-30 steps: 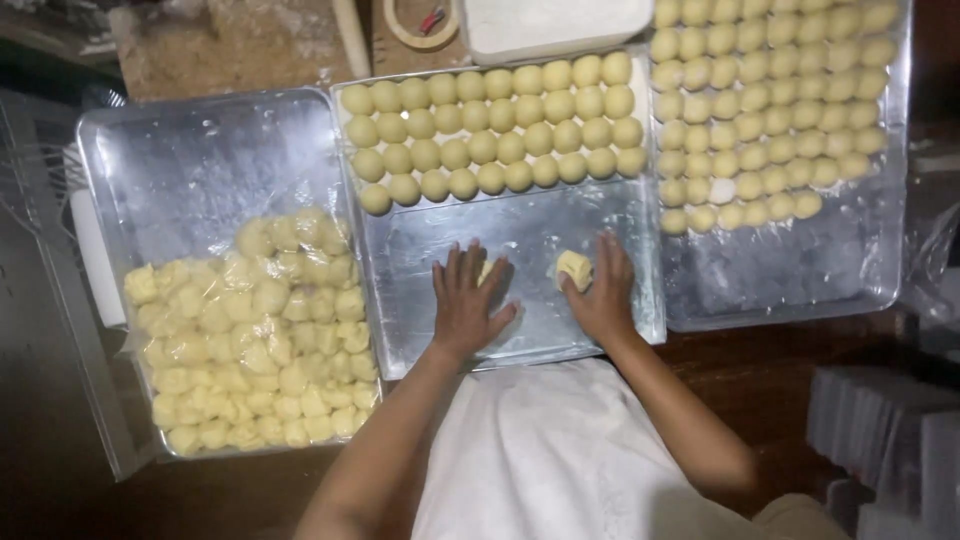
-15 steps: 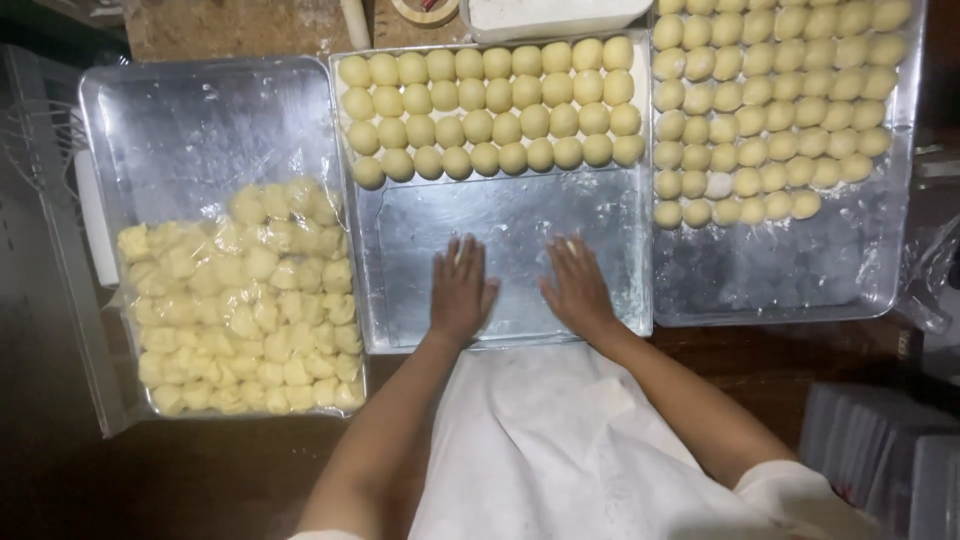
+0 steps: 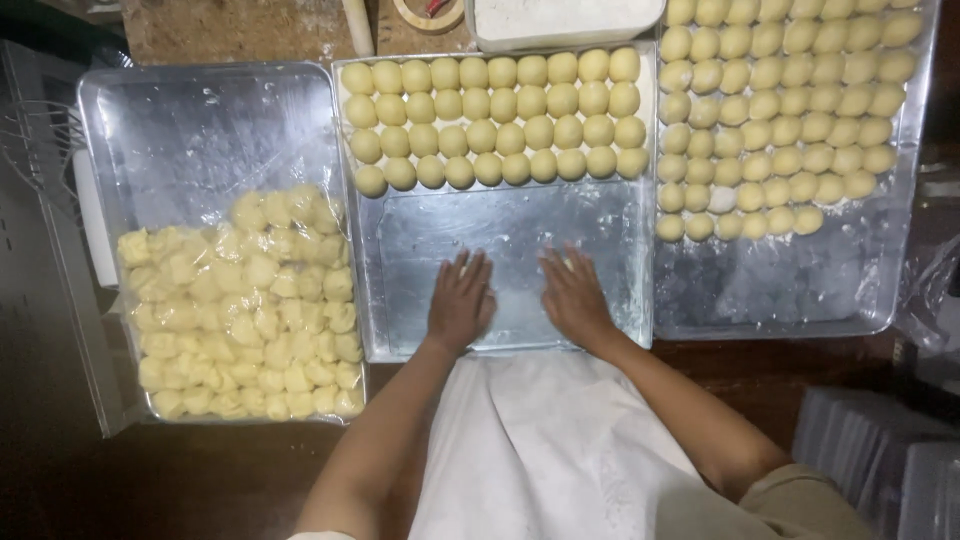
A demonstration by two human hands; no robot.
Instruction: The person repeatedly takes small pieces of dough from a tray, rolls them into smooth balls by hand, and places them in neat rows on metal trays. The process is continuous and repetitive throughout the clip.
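Observation:
My left hand [image 3: 460, 300] and my right hand [image 3: 575, 295] lie palm down, side by side, on the floured bare part of the middle metal tray [image 3: 500, 225]. Each hand covers a piece of dough that is almost wholly hidden under the palm. Three rows of smooth yellow dough balls [image 3: 495, 120] fill the far half of this tray. To the left, a second tray [image 3: 200, 130] holds a heap of rough-cut dough chunks [image 3: 245, 300] in its near half. The tray on the right [image 3: 800, 280] carries several rows of rolled balls [image 3: 780, 110].
A white tub of flour [image 3: 565, 20] and a roll of tape [image 3: 428, 12] sit behind the trays on a wooden surface. My white apron [image 3: 540, 450] hangs below the tray edge. Stacked clear plastic boxes [image 3: 880, 450] stand at the lower right.
A second ago dough pieces showed at my fingertips. Both hands have since slid back toward me over the dough and now cover it, flat on the tray.

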